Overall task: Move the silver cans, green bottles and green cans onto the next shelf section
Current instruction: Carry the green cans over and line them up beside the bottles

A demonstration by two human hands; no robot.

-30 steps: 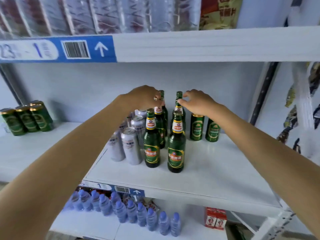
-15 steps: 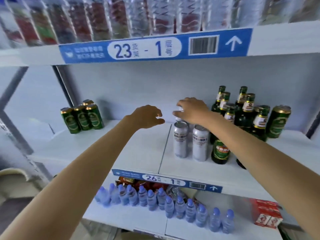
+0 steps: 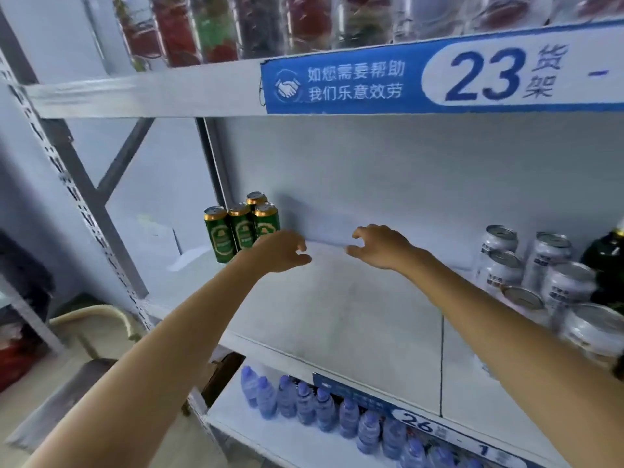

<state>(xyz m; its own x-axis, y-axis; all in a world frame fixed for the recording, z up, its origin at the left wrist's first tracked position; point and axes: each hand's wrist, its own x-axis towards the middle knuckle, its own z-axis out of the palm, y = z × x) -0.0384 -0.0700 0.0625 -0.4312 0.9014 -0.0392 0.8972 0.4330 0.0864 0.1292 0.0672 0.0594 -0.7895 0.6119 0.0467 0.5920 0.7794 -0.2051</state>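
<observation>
While both hands hang over the bare middle of the shelf (image 3: 337,315), neither one holds anything: the left hand (image 3: 282,251) has its fingers (image 3: 300,260) curled loosely and released, and the right hand (image 3: 381,246) is cupped the same way, nothing between its fingers (image 3: 358,233).

Risks, as I judge them. The left hand sits just beside the green cans (image 3: 241,228) at the back left corner; a careless sweep that way could knock them into each other or against the upright. The silver cans (image 3: 540,275) crowd the right section, and the nearest ones stand close to the front edge, under the right forearm, so a dropped elbow could push one off the shelf. They look blurred, so their exact footing is unclear. The bottle (image 3: 604,261) is tall and narrow and would tip easily if its neighbours are pulled out roughly.

Counts: four green cans, three in front and one behind. About seven silver cans in view, more possibly cut off at the right. One dark green bottle partly visible at the right edge; any others are out of frame
</observation>
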